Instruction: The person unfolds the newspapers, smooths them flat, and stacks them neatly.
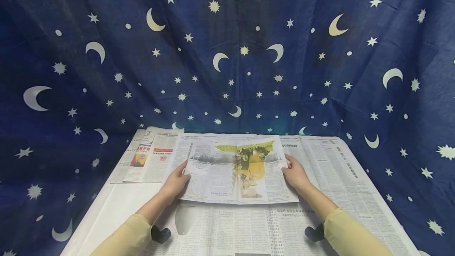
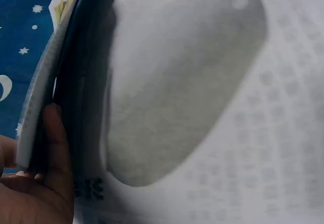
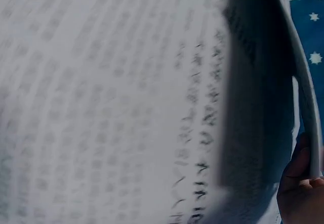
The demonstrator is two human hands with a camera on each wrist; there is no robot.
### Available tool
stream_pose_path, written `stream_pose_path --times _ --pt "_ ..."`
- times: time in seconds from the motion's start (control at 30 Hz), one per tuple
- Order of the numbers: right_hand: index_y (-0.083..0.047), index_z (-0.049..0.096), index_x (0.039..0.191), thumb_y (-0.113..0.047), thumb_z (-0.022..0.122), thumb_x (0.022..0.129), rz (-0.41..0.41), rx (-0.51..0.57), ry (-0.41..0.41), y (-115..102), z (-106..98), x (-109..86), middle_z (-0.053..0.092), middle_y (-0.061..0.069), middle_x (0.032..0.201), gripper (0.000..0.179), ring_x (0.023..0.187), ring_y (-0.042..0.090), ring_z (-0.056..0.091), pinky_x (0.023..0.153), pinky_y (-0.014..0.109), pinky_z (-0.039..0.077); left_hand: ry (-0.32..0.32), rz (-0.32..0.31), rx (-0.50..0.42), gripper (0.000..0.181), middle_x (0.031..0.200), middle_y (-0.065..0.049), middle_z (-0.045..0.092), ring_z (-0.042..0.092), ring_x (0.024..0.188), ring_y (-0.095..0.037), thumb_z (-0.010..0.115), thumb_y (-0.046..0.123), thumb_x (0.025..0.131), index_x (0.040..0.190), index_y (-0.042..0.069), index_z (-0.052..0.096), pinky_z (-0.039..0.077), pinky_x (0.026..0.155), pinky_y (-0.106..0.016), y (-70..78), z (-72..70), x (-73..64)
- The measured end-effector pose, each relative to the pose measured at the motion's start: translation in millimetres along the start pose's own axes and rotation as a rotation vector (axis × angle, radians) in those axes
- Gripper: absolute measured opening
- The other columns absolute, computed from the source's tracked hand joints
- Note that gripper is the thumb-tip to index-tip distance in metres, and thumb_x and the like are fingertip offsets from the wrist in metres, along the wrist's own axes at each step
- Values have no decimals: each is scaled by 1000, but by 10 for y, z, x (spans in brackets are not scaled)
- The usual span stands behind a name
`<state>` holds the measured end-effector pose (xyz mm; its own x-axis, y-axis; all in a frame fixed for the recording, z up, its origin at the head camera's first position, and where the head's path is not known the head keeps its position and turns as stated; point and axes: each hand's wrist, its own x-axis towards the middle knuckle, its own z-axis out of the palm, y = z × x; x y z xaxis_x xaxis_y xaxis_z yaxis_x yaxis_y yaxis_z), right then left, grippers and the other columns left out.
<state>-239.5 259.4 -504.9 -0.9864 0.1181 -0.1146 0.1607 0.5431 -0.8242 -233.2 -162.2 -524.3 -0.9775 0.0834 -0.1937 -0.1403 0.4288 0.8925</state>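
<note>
A folded newspaper (image 1: 209, 181) with a yellow and green picture is held between both hands, its front edge raised over another newspaper. My left hand (image 1: 176, 181) grips its left side; in the left wrist view the thumb and fingers of that hand (image 2: 38, 188) pinch the layered edge. On the opposite side my right hand (image 1: 296, 174) holds the right edge, and the right wrist view has the same hand (image 3: 298, 191) around the paper's edge. Beneath lies a spread newspaper (image 1: 245, 224), with a grey oval print (image 2: 187, 87) large in the left wrist view.
More folded newspapers (image 1: 151, 173) lie at the table's back left. White table surface (image 1: 117, 208) shows along the left side. A dark blue curtain (image 1: 249, 102) with moons and stars hangs behind the table and at both sides.
</note>
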Motion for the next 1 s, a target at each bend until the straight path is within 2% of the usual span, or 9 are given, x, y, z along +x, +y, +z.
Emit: stream_pose_path --times 0.17,0.23,0.3,0.4,0.47,0.57,0.73,0.8,1.0 --pt "-1 18 146 -5 46 92 -38 -70 -25 125 45 -1 47 26 128 60 111 36 53 95 49 41 4 13 38 59 151 -12 23 16 138 -33 44 19 96 149 21 19 14 109 -51 -55 32 22" --pt "-3 18 147 -6 45 93 -50 -105 -25 152 64 -15 42 26 134 61 119 39 46 98 51 38 21 24 58 59 147 -14 30 31 132 -34 46 19 95 148 22 22 24 106 -53 -54 46 24" --pt "-3 18 147 -7 44 93 -68 -163 -14 162 85 -29 38 26 138 60 124 40 41 100 52 34 44 29 78 58 141 -15 40 47 118 -32 48 19 94 147 24 24 36 99 -50 -48 62 17" --pt "-4 19 147 -8 45 92 -85 -228 -1 161 117 -51 31 24 144 61 129 40 33 103 52 30 73 45 102 59 128 -17 51 59 95 -24 52 16 92 146 24 29 48 85 -42 -35 82 -5" --pt "-5 21 146 -7 45 91 -90 -252 2 158 134 -59 31 23 144 60 130 40 32 103 52 30 82 45 109 59 120 -13 57 60 91 -20 54 13 91 145 23 32 50 82 -39 -31 93 -17" --pt "-5 27 144 -6 47 90 -71 -215 2 157 147 -58 34 24 142 58 129 41 32 102 53 30 100 47 109 55 108 -8 60 60 92 -18 57 8 88 139 18 41 50 84 -39 -37 107 -10" --pt "2 42 131 -9 55 87 -1 -95 11 165 149 -35 49 24 123 47 115 39 48 94 52 40 137 45 109 33 100 -6 60 57 99 -23 61 10 85 118 8 56 46 89 -43 -52 116 19" --pt "4 49 123 -12 58 86 2 -105 31 166 145 -35 52 22 115 41 107 36 50 91 50 42 149 50 129 25 103 -7 60 56 102 -25 63 13 85 110 7 60 46 89 -44 -53 114 22" --pt "1 62 107 -22 60 88 -84 -242 158 156 110 -29 51 16 114 31 102 30 40 85 46 38 186 87 216 19 110 -10 54 53 96 -24 65 21 86 99 8 65 49 79 -39 -1 43 23"
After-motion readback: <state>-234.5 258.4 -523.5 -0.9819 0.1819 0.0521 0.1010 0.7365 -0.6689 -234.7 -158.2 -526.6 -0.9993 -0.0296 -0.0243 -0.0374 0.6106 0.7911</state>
